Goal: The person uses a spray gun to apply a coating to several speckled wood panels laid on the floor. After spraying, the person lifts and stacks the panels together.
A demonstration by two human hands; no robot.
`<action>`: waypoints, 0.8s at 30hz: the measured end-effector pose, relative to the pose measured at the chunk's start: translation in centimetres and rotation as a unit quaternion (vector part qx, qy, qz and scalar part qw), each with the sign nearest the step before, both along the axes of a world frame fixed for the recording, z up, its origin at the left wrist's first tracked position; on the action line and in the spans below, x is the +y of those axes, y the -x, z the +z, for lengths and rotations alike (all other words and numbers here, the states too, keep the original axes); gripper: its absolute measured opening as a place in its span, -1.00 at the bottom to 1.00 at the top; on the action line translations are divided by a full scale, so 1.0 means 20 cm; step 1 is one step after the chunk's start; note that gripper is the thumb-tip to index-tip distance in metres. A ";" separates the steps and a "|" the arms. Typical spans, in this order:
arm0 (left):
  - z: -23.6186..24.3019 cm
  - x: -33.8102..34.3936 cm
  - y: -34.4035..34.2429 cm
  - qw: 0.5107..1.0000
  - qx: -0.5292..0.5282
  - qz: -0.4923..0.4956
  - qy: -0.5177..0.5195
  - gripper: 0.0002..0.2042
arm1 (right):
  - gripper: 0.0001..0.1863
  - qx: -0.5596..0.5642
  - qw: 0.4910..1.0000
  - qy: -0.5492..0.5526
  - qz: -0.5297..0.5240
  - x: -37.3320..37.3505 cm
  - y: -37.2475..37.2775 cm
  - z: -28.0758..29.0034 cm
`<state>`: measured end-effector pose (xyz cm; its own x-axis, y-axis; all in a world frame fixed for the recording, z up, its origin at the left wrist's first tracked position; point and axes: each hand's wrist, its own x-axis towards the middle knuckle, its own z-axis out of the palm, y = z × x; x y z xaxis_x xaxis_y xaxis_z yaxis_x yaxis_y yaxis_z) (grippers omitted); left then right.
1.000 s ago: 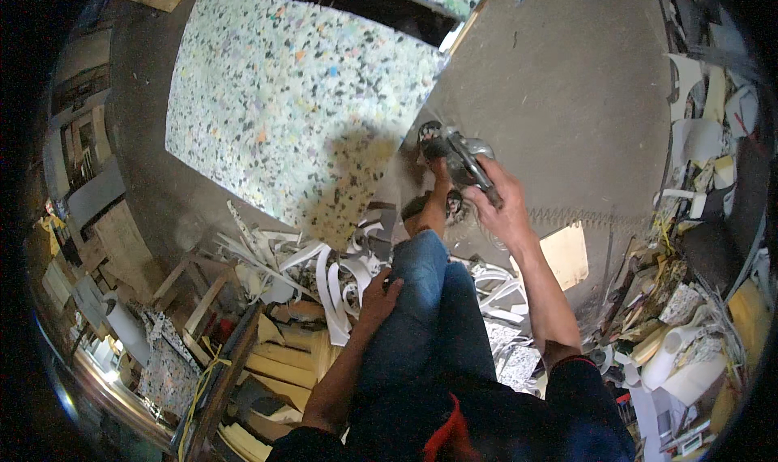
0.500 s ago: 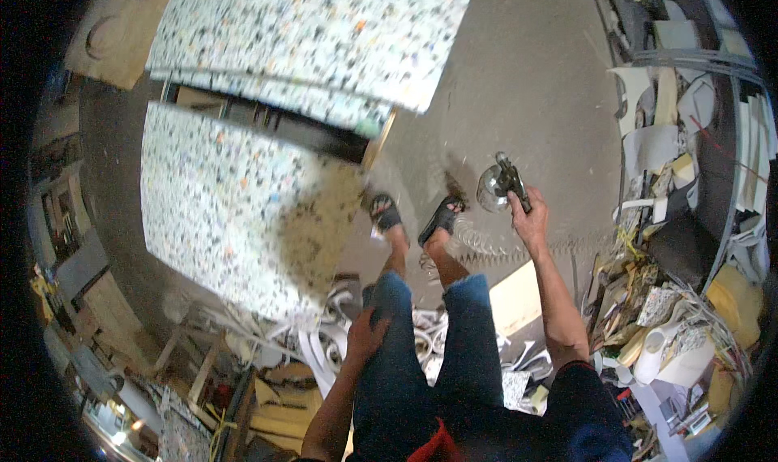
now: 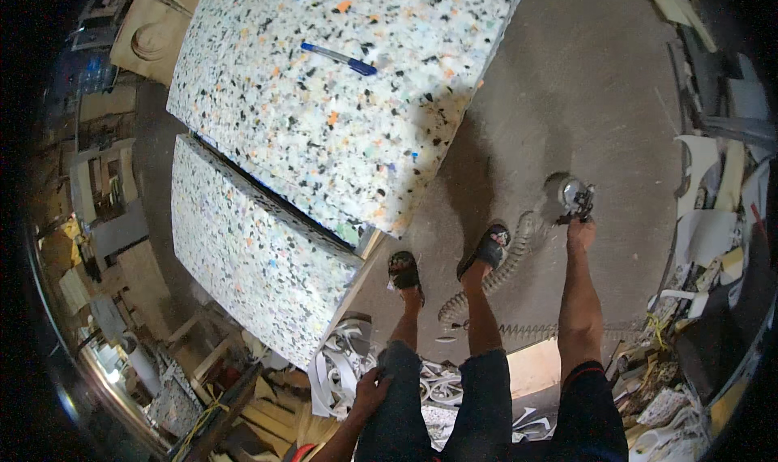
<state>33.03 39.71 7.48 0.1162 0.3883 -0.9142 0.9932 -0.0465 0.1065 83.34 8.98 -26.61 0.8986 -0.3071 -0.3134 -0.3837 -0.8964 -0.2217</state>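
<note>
Swung out to the right and lowered since a second ago, when held up close over the knees: right hand (image 3: 580, 233) at the end of a straight arm, fingers wrapped tight round the grip of a spray gun (image 3: 574, 196) with a round metal cup, hanging low over the grey concrete floor (image 3: 600, 81). Coiled hose (image 3: 494, 274) trailing from beside the gun, across the floor past the sandalled right foot (image 3: 486, 250) and back toward the legs. Left hand (image 3: 371, 391) low at the frame's bottom, resting on the left thigh of the dark trousers, fingers loosely curled, holding nothing visible. Sandalled left foot (image 3: 404, 271) just beside the corner of a bench. Further left, two thick speckled foam slabs: upper foam slab (image 3: 340, 97) overlapping lower foam slab (image 3: 251, 251), now filling much more of the view than before. Blue pen (image 3: 339, 58) lying on top of the upper slab. White offcut strips (image 3: 340, 365) heaped near the left leg; more scraps and clutter (image 3: 713, 243) along the right wall.
</note>
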 end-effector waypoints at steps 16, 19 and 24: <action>-0.06 0.08 -0.66 0.986 -0.110 0.085 -0.094 -0.68 | -0.26 0.227 0.973 0.023 -0.033 0.00 -0.09 -0.07; -0.09 0.28 -0.76 0.959 -0.151 0.189 -0.144 -0.62 | -0.29 0.058 0.992 -0.106 -0.022 0.17 -0.19 0.35; -0.17 0.89 -1.12 0.867 -0.267 0.309 -0.287 -0.54 | -0.56 -0.097 0.927 -0.288 0.222 0.90 -0.38 1.28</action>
<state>55.43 57.55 4.02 0.0716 0.9003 -0.4294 0.6634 0.2785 0.6945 90.89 27.01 -1.02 0.9528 0.2743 -0.1303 0.0915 -0.6686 -0.7380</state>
